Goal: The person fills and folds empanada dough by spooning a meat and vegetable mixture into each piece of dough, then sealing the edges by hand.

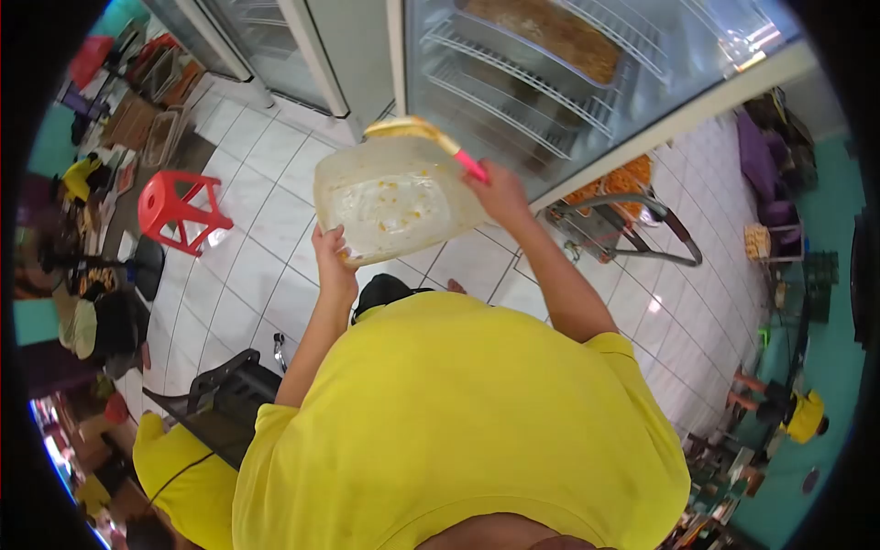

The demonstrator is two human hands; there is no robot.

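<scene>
A translucent plastic tub is tilted in front of me, with orange bits of food stuck to its inside. My left hand grips it at the near left corner, thumb over the rim. My right hand is closed around the pink handle of a tool beside the tub's right end. The tool's long pale head, smeared yellow-orange, reaches along the far rim; its exact kind I cannot tell.
A glass-door fridge with wire shelves and a food tray stands ahead. Right of it is a metal trolley with orange food. A red stool stands left, a black chair near me. People in yellow shirts are at both sides.
</scene>
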